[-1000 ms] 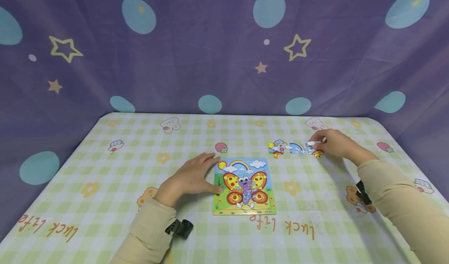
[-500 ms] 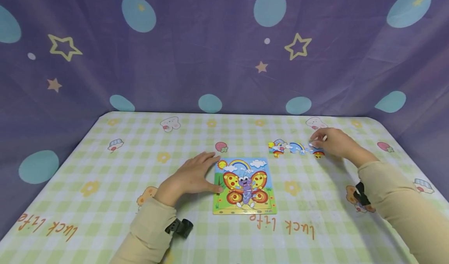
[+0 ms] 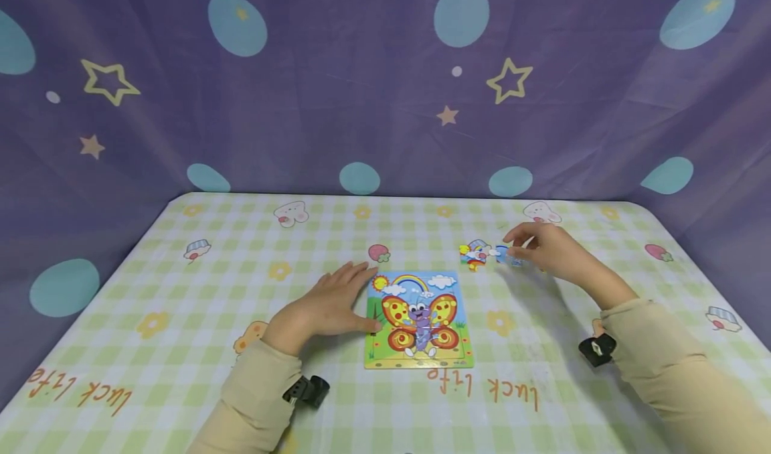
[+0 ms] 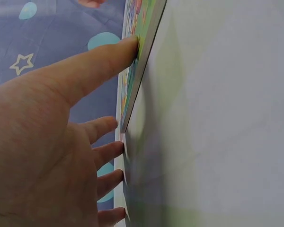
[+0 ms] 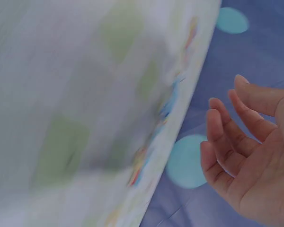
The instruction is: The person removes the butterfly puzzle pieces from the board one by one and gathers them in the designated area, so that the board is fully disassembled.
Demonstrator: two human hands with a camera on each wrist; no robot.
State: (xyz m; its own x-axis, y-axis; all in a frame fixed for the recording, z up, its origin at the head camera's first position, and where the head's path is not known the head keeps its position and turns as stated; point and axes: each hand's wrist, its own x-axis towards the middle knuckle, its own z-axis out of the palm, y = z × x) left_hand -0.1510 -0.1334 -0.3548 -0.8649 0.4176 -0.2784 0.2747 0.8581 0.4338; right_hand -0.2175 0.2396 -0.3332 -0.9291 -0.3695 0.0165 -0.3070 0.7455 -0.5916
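Note:
A butterfly jigsaw puzzle board (image 3: 448,280) lies flat at the middle of the table, showing a sun, a rainbow and clouds. My left hand (image 3: 328,307) rests at its left side with the thumb (image 4: 104,61) on the board's edge and the other fingertips down on the cloth. Farther back on the right, my right hand (image 3: 557,256) hovers over loose puzzle pieces, its fingers loosely bent and nothing between them in the right wrist view. Beyond the fingertips lie a blue rainbow piece (image 3: 501,252) and a sun-and-rainbow group of pieces (image 3: 474,261). The hand partly covers the pieces at the right.
A green-and-white checked tablecloth (image 3: 181,373) with printed cartoons and lettering covers the table. Behind it hangs a purple curtain (image 3: 361,106) with stars and blue ovals. Each wrist wears a black strap device, the left device (image 3: 307,392) close over the cloth.
My right hand has let go of a cloud piece at the right end of the row and moved left, over the middle piece. The left hand and the board stay put.

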